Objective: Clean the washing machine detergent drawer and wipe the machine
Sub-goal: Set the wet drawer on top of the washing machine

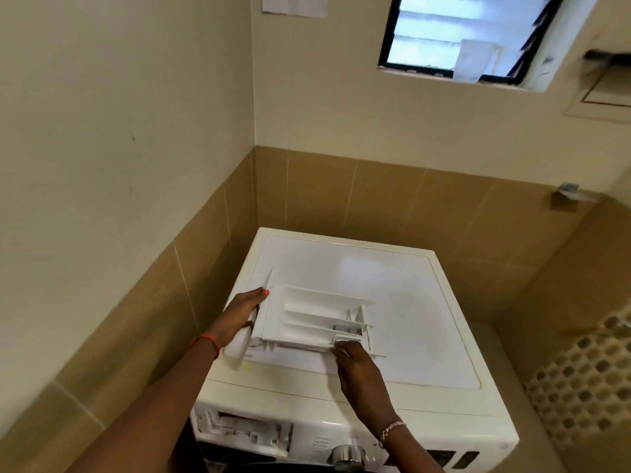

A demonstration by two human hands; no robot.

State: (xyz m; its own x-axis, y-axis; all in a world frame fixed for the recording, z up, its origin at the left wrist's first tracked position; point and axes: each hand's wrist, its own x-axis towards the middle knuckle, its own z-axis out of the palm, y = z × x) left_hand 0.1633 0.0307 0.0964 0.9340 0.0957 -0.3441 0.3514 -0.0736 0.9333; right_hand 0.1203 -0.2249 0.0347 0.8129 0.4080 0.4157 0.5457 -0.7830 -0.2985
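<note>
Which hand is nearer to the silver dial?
Right. The right hand holds the drawer straight beyond the dial; the left hand grips the drawer's left end, farther away.

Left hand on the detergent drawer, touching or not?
Touching. Head view: left hand grips the detergent drawer at its front-panel end, fingers over the edge.

Window (457, 32) high; paper (294, 4) on wall

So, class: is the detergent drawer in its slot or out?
Out. The left hand and right hand hold the detergent drawer over the washing machine top; the slot in the front panel gapes empty.
</note>
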